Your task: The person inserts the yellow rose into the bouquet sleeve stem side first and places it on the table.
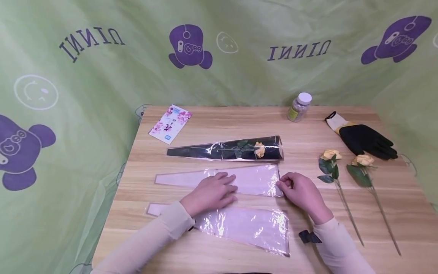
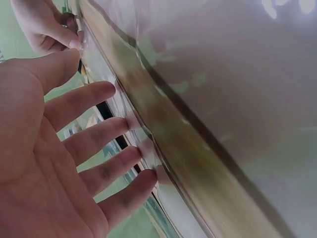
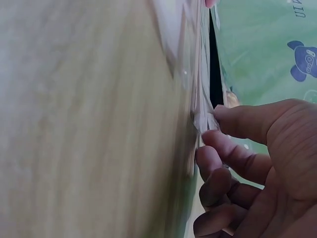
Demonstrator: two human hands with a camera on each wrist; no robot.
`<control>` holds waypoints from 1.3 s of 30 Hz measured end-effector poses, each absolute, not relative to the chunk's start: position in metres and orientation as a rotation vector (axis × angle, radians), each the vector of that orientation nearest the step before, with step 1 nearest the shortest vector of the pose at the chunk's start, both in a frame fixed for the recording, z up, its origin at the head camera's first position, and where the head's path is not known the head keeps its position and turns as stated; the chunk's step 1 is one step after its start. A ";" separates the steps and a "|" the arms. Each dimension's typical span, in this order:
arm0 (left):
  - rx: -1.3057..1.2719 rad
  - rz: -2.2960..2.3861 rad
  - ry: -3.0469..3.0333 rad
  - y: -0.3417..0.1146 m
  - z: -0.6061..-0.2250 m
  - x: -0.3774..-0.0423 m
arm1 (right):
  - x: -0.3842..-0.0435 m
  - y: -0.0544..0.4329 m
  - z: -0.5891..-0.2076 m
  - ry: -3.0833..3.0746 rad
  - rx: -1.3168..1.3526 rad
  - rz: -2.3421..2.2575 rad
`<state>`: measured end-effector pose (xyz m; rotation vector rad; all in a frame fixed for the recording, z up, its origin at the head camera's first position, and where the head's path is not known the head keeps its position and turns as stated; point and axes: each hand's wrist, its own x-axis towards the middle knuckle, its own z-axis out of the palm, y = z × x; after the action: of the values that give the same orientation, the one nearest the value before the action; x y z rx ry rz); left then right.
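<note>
A tapered, pale clear-fronted flower sleeve (image 1: 254, 179) lies flat in the middle of the table. My left hand (image 1: 213, 192) rests on it with fingers spread; in the left wrist view its fingertips (image 2: 148, 176) touch the film. At the sleeve's wide right end, my right hand (image 1: 304, 192) pinches the edge between thumb and index finger, the other fingers curled, as the right wrist view shows. Behind it lies a black sleeve (image 1: 205, 151) with a peach rose (image 1: 259, 150) inside. Closer to me is a second pale sleeve (image 1: 246, 228), partly under the left forearm.
Two loose peach roses, a left one (image 1: 330, 154) and a right one (image 1: 363, 160), lie at the right with long stems. Beyond them is a black-and-white work glove (image 1: 364, 139). A white-capped bottle (image 1: 299, 107) stands at the back; a floral-printed packet (image 1: 171, 123) lies back left.
</note>
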<state>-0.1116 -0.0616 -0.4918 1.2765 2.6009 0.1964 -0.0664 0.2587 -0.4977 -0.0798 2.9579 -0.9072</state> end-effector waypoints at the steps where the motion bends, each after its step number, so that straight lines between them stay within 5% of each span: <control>1: 1.278 0.201 2.600 -0.062 -0.492 -0.112 | -0.066 0.259 -0.497 2.966 -0.082 -0.908; 22: 1.242 0.341 2.657 -0.058 -0.495 -0.118 | -0.060 0.242 -0.488 3.019 -0.253 -1.199; 32: 1.030 1.374 2.339 -0.007 -0.491 -0.138 | -0.062 0.229 -0.488 3.113 -0.344 -1.084; 39: 0.949 1.433 2.180 0.019 -0.505 -0.159 | -0.062 0.225 -0.489 3.113 -0.369 -1.086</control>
<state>-0.1589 0.0187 -0.5050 0.9494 2.1798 1.4334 -0.0616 0.2249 -0.4886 -0.3686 3.1132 -1.0863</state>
